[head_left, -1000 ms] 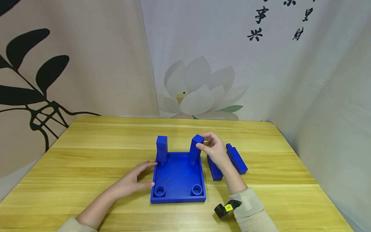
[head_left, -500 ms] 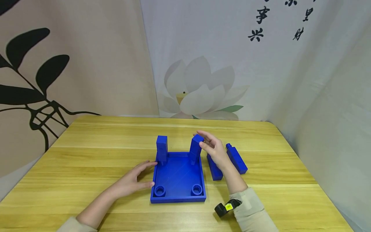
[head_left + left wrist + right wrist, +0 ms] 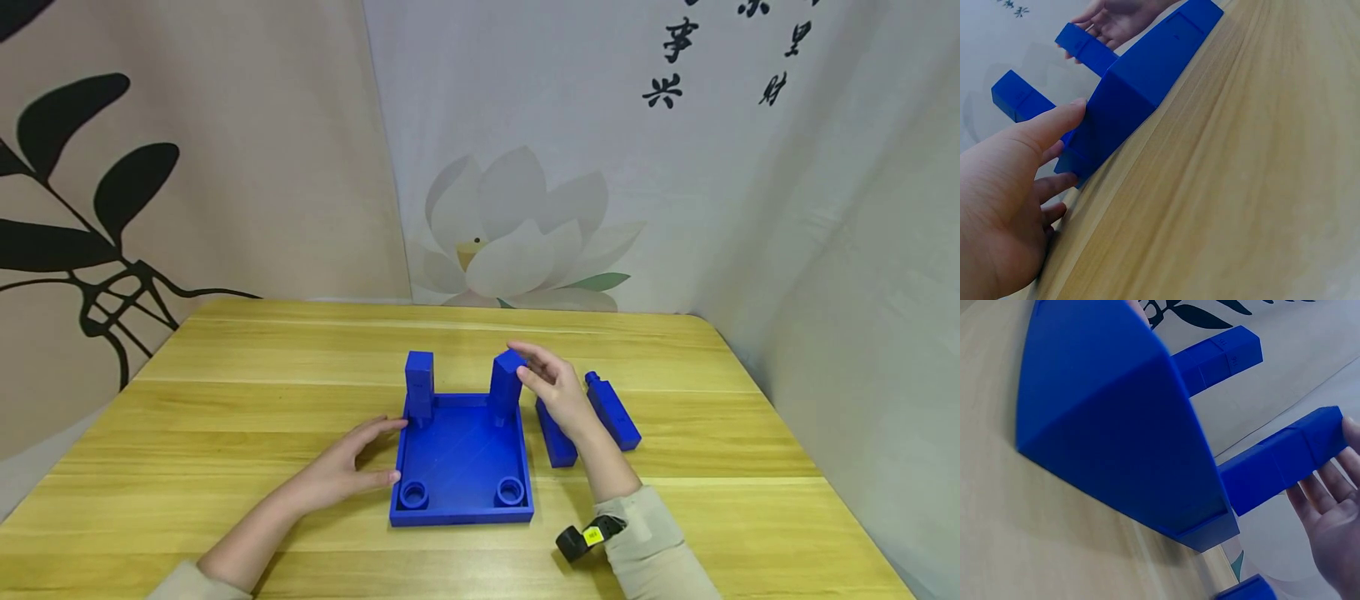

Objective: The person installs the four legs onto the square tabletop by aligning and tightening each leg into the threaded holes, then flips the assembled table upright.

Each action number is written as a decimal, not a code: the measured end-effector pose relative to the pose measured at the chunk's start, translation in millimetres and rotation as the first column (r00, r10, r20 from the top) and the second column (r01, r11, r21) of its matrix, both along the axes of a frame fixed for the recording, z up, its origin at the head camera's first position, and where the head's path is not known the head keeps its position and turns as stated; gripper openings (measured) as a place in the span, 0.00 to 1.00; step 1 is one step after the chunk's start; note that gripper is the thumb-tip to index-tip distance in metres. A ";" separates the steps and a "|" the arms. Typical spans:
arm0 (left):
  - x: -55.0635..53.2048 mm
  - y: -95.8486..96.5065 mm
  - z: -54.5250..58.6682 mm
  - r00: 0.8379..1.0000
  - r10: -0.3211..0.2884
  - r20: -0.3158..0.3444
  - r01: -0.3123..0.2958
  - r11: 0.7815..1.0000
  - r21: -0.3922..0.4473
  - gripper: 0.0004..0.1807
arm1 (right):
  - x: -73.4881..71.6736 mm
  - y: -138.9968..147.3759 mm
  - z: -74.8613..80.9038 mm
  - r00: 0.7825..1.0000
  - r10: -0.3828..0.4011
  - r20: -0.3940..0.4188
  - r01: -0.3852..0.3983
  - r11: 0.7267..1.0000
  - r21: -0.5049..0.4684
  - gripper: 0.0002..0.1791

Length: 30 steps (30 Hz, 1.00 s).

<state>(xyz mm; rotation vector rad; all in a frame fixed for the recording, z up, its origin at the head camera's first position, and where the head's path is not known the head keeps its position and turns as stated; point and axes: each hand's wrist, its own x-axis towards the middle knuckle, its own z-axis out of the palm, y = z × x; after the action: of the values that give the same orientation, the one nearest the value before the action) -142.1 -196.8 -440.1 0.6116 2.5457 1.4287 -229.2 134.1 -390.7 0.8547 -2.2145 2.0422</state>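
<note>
A blue square tabletop [image 3: 465, 458] with a raised rim lies rim-up on the wooden table. Round sockets show in its near corners, such as the near right socket [image 3: 510, 492]. One blue leg [image 3: 419, 383] stands upright at the far left corner. My right hand [image 3: 558, 396] holds the upper end of another leg [image 3: 506, 390] at the far right corner, thumb on one side and fingers behind. In the right wrist view, the fingers [image 3: 1319, 494] lie along that leg. My left hand [image 3: 341, 467] touches the tabletop's left side with thumb and fingers spread.
Two loose blue legs lie right of the tabletop: one leg [image 3: 555, 440] partly under my right wrist, the other leg [image 3: 615, 414] farther right, its round peg pointing away. A black wrist device [image 3: 588, 537] hangs at my right cuff. A printed cloth [image 3: 525, 100] backs the table.
My right hand has shifted its thumb to the leg's right edge and its fingers farther behind. The leg has turned slightly. My left hand and the tabletop stay put.
</note>
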 end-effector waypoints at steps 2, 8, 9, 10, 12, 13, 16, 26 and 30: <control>-0.1 0.4 0.1 1.000 0.002 0.000 -0.002 1.000 -0.004 0.38 | 0.3 0.0 0.4 1.000 -0.017 0.006 0.017 1.000 0.008 0.21; 0.2 0.9 0.6 1.000 0.004 -0.004 -0.004 1.000 -0.009 0.39 | -0.5 0.4 0.2 0.999 -0.035 0.014 0.035 0.999 0.010 0.19; 0.3 0.9 0.5 1.000 0.004 -0.007 -0.004 1.000 -0.007 0.39 | -0.8 0.4 -0.1 0.999 -0.034 0.016 0.034 0.999 0.003 0.19; 0.4 1.0 0.4 1.000 0.005 -0.010 -0.005 1.000 -0.005 0.39 | -0.9 0.5 -0.4 0.999 -0.035 0.020 0.036 0.999 -0.004 0.19; 0.6 1.4 0.4 1.000 0.003 -0.022 -0.003 1.000 -0.004 0.39 | -0.9 0.4 -0.9 0.999 -0.038 0.024 0.038 0.999 -0.018 0.20; 0.6 1.6 0.3 1.000 0.002 -0.031 -0.002 1.000 -0.004 0.39 | -1.1 0.3 -1.3 0.999 -0.039 0.027 0.039 0.999 -0.024 0.20; 0.7 2.3 0.2 0.999 0.005 -0.041 -0.005 1.000 -0.007 0.38 | -1.1 0.1 -2.2 0.999 -0.046 0.029 0.047 0.998 -0.032 0.19; 2.2 3.6 1.7 0.999 -0.003 -0.042 0.003 1.000 0.001 0.37 | -0.6 -0.5 -1.0 0.998 -0.058 0.022 0.060 0.997 -0.056 0.17; 1.7 3.4 1.2 0.999 0.001 -0.038 -0.001 1.000 -0.003 0.38 | -1.5 -0.9 -1.4 0.998 -0.060 0.025 0.061 0.996 -0.069 0.18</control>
<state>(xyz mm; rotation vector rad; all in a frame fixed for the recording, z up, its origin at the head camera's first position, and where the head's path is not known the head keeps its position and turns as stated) -140.4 -193.3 -438.9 0.6429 2.5765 1.4270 -230.7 133.2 -392.1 0.7525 -2.1378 2.0986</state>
